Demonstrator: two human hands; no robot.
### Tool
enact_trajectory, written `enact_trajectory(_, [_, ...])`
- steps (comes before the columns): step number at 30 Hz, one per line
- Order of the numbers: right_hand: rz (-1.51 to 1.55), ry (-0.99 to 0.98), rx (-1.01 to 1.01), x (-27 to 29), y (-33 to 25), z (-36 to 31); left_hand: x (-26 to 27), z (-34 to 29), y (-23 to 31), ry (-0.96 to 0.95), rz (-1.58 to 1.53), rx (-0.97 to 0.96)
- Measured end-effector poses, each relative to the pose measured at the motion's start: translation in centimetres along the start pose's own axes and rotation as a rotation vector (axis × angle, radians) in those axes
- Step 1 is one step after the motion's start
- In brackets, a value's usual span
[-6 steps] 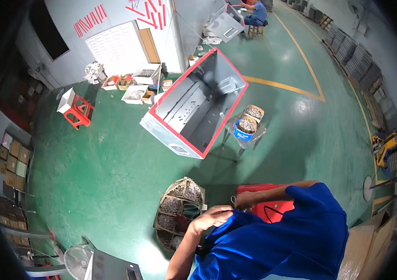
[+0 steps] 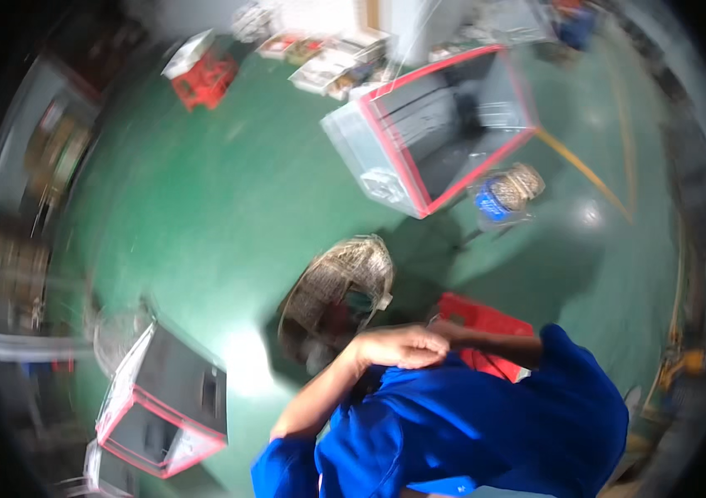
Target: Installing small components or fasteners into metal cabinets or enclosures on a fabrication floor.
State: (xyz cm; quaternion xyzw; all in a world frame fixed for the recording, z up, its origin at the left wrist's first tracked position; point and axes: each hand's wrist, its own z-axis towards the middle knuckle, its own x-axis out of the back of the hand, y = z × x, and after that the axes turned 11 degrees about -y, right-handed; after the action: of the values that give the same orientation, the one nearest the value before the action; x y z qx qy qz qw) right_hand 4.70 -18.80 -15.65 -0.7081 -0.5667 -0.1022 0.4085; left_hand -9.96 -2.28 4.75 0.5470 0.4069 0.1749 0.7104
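Observation:
My left hand [image 2: 403,344] is drawn in against the front of my blue shirt [image 2: 486,415], its fingers bent together. What lies inside them, if anything, is hidden. Close by its fingertips is my right hand [image 2: 450,331], smeared by motion and partly covered, so its fingers do not show clearly. Beyond the left hand, on the floor, stands a basket [image 2: 320,286] divided into sections filled with small parts. A red stool [image 2: 486,319] shows beneath and behind my right forearm.
A large grey metal cabinet with red edging [image 2: 390,158] lies open ahead. Right of it, a small stool carries boxes of small parts [image 2: 509,191]. Another red-edged cabinet [image 2: 145,432] is at lower left. A red stool with a white box [image 2: 203,79] stands far left.
The view has swung, so the cabinet and basket sit higher and further right, and a second cabinet appears at lower left. My hands have come closer together. The picture is now blurred.

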Motion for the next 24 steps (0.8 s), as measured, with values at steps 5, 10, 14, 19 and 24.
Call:
enact_trajectory(5, [0.042,-0.126,0.054,-0.2,-5.8,2.2,-4.7,-8.2,-5.2,0.188,-0.023,0.016])
enact_trajectory(10, [-0.155,-0.316,0.12,3.7,-16.2,3.8,-12.6,-20.5,-9.4,0.82,-0.036,-0.208])
enact_trajectory(14, [0.033,-0.077,0.334,12.6,-32.3,5.3,-18.7,-28.2,-11.6,1.122,-0.287,-0.522])
enact_trajectory(19, [0.45,0.211,0.615,14.7,-46.7,13.7,-23.2,-35.0,-12.7,1.636,-0.277,-0.916])
enact_trajectory(24, [0.166,0.354,0.879,13.8,-55.1,20.7,-27.8,-40.4,-11.0,1.914,-0.305,-0.975])
